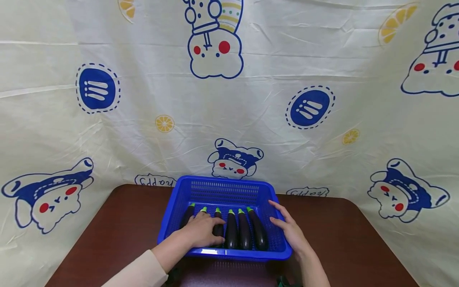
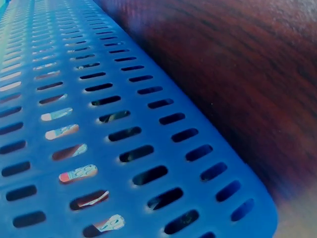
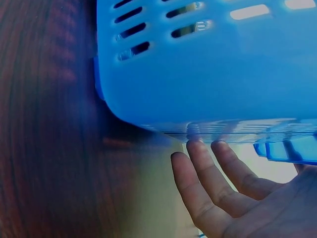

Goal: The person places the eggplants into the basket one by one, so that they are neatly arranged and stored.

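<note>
Several dark purple eggplants (image 1: pixel 245 233) with green stem ends lie side by side in a blue perforated plastic basket (image 1: pixel 224 185). My left hand (image 1: pixel 202 231) lies over the left part of the row. Its thumb and a finger reach across the third eggplant (image 1: pixel 218 215), and the palm covers much of the second. At the basket's right rim is my right hand (image 1: pixel 292 231), fingers spread, thumb over the edge. In the right wrist view its loosely extended fingers (image 3: pixel 210 181) are at the basket's outer wall (image 3: pixel 208 89). The left wrist view shows only the slotted basket wall (image 2: pixel 124 134).
The basket stands on a dark brown wooden table (image 1: pixel 132 223). Behind the table hangs a pale cloth (image 1: pixel 258 107) printed with cartoon figures and orange slices. A dark green object (image 1: pixel 283 281) shows partly at the bottom edge.
</note>
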Action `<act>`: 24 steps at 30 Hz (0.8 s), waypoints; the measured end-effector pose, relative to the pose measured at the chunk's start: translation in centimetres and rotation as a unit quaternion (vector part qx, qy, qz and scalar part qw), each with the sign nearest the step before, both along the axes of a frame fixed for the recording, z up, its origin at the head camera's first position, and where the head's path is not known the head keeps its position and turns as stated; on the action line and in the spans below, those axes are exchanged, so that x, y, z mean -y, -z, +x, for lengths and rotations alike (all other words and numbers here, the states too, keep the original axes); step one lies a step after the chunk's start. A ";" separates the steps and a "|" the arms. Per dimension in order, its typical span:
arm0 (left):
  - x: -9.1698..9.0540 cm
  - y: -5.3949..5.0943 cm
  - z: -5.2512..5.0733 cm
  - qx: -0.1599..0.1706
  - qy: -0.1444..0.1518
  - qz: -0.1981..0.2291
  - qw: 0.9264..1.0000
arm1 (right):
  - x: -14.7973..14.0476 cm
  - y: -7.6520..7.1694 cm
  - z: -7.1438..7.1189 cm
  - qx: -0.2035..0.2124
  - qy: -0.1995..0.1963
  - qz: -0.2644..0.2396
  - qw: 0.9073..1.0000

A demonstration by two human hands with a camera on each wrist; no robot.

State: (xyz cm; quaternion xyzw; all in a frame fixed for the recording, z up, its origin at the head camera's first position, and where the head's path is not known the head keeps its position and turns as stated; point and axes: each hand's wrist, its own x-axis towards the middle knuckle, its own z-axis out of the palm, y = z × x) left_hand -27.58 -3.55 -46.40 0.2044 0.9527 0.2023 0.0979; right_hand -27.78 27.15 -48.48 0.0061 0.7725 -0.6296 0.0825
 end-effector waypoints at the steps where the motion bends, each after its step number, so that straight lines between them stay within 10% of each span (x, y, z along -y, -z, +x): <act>1: 0.0 -0.1 0.0 -0.001 0.000 -0.005 1.000 | 0.0 0.0 0.0 0.000 0.000 0.000 1.000; 24: 0.0 -0.1 0.0 -0.012 -0.009 -0.001 1.000 | 0.2 -0.2 0.0 0.000 0.014 -0.005 1.000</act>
